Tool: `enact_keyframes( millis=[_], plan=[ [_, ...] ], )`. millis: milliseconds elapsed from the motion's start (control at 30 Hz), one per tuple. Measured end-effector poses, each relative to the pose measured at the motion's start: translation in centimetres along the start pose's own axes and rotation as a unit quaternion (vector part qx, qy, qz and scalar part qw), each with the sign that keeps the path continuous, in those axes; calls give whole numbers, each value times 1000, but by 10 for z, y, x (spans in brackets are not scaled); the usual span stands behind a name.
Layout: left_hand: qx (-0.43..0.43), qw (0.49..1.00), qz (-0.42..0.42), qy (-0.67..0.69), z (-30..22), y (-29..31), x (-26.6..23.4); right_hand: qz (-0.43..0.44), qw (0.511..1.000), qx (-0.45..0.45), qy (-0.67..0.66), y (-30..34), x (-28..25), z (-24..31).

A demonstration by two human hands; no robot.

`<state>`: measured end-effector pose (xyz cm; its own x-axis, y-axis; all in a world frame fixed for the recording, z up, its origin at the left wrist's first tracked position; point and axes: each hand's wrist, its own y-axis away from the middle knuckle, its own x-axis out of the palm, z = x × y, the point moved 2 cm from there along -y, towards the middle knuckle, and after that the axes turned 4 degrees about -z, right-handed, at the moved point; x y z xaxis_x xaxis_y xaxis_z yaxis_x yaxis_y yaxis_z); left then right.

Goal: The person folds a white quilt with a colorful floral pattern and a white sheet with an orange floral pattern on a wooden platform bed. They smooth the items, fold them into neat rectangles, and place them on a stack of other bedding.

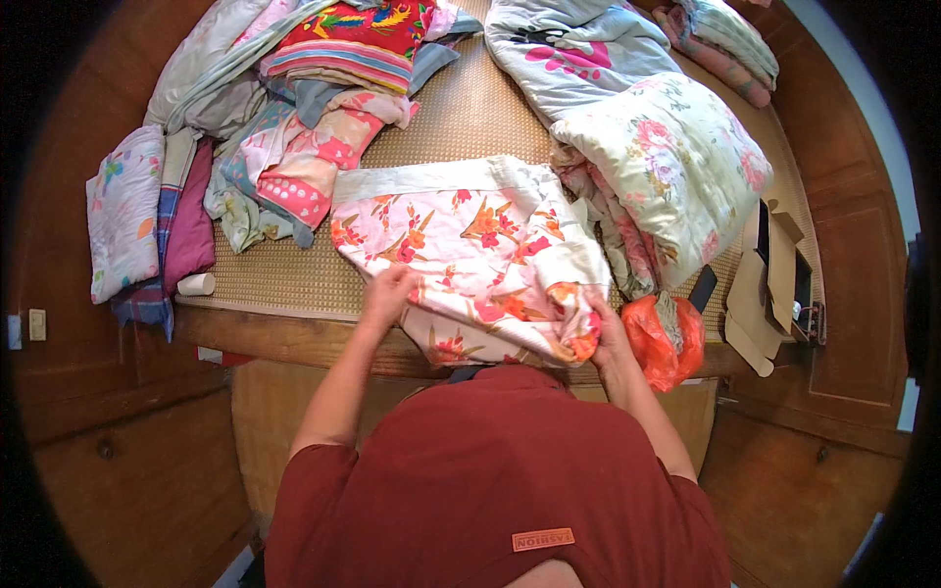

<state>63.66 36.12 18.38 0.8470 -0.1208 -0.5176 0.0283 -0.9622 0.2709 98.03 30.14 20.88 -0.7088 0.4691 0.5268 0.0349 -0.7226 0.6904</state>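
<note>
A white and pink floral cloth with red and orange blossoms lies partly folded at the bed's front edge. A plain pale band runs along its far side, and its near part hangs over the wooden edge. My left hand grips the cloth near its left side, fingers closed on a fold. At the right corner, my right hand holds a bunched, rolled part of the same fabric. Its fingertips are partly hidden by the folds. Whether the cloth is a sheet or a cover, I cannot tell.
Piled bedding and a red patterned pillow sit at the left. A floral quilt rests at the right, near a red plastic bag and an opened cardboard box. A woven mat covers the bed. A white roll lies front left.
</note>
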Motion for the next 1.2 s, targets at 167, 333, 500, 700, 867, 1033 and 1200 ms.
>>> enact_keyframes(
  millis=[167, 333, 500, 700, 867, 1033, 1200],
  plan=[
    [-145, 938, -313, 28, 163, -51, -3, 55, 998, -17, -1, 43, 46, 27],
    [-339, 843, -82, 408, 88, -40, 10, 95, 985, -48, 137, 78, 62, 25],
    [-354, 808, -100, 459, 62, -63, 42, 120, 976, 18, 180, 92, 61, 16],
    [-153, 752, -120, 629, -23, -142, 81, 117, 980, -91, 135, 73, 67, 45],
    [105, 742, -78, 657, -209, -142, -74, 173, 950, -256, 41, 92, 91, 139],
    [283, 685, -170, 649, -263, -20, -223, 178, 861, -475, -27, 109, 71, 221],
    [219, 686, -144, 679, -136, -5, -212, 396, 880, -184, -188, 87, 60, 188]
  ],
)
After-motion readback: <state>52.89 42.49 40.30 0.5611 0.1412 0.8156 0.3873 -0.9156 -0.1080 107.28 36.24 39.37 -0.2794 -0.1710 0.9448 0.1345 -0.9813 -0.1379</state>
